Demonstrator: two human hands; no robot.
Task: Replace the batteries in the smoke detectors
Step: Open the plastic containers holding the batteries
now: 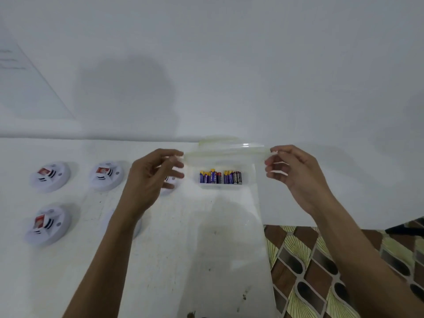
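the left hand (151, 180) pinches the left end of a container's (227, 150) top edge between thumb and forefinger, with its other fingers loosely spread below. the right hand (291, 171) pinches the right end the same way, its lower fingers curled in. the edge is held level between the two hands, above the table (160, 260). the container is clear plastic, and whether that edge is a lid or a bag mouth i cannot tell.

the batteries (220, 177) show through the plastic in a short row between the hands, standing side by side. some are purple with yellow tops, some dark red and black. their labels are too blurred to read.

the detectors lie on the table to the left: one at far left (50, 176), one beside it (106, 175), one nearer the person (47, 224). each is round and white, with black slits and a red-and-white patch in a recess, its print unreadable. two more are half hidden — one behind the left hand's fingers (171, 180), one behind the forearm (137, 228).
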